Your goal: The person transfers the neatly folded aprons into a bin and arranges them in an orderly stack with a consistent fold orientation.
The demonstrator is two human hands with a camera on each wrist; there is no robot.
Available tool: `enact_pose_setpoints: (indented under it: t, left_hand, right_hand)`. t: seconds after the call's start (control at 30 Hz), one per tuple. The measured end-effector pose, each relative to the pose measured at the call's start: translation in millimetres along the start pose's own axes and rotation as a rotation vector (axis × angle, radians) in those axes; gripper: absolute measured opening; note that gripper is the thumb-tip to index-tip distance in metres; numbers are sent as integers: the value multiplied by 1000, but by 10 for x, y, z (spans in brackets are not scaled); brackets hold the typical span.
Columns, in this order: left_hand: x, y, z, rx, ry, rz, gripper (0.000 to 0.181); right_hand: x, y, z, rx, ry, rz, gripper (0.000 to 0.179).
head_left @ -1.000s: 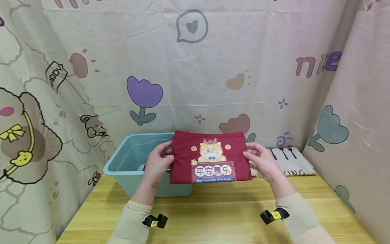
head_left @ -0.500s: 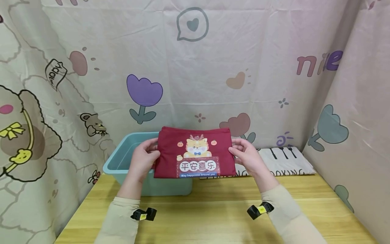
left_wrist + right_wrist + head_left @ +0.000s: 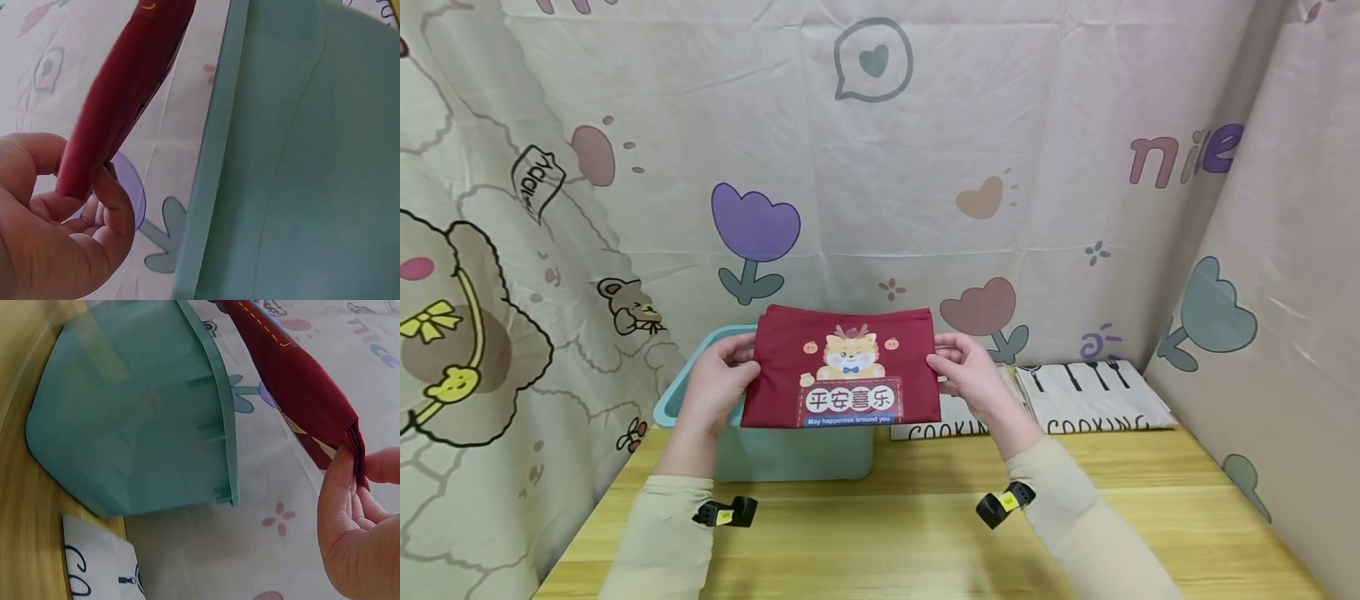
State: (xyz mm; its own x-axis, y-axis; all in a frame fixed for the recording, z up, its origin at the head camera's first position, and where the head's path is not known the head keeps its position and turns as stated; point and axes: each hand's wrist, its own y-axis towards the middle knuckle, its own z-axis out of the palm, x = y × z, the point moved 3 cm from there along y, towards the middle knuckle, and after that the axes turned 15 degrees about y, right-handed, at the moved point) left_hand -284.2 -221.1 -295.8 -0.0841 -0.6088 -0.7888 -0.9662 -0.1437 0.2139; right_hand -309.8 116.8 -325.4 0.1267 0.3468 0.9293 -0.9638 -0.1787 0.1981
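A folded dark red cloth [image 3: 850, 367], printed with a cartoon animal and white characters, is held up nearly level between both hands. My left hand [image 3: 711, 383] pinches its left edge, thumb on the near side. At the opposite edge, my right hand [image 3: 977, 383] pinches the stacked layers, which show in the right wrist view as a thick red fold [image 3: 300, 387]. Behind and below the cloth stands a teal plastic bin [image 3: 797, 458]. The cloth covers most of its opening in the head view. In the left wrist view, the bin's rim [image 3: 212, 150] lies beside the hand.
Two folded white cloths with "COOKING" lettering lie side by side at the back right, one nearer the bin [image 3: 951, 417] and one farther right [image 3: 1097, 396]. The wooden table [image 3: 880, 533] runs up to a printed curtain [image 3: 880, 167] behind and at both sides.
Both hands have carried the red cloth leftward and slightly up, from right of the bin's opening to over it. More of the white cloths now shows. The grip stays the same.
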Motion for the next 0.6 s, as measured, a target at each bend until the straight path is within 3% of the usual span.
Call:
enact_pose_setpoints:
  t: [0.23,0.6]
  left_hand:
    - [84,75,-122,-21,26,8,48]
    - [193,185,-272,-67,107,-32,48]
  right_hand:
    - [-84,88,158,-20,2,16,33]
    - [-158,235,378,-10,-7,19,32]
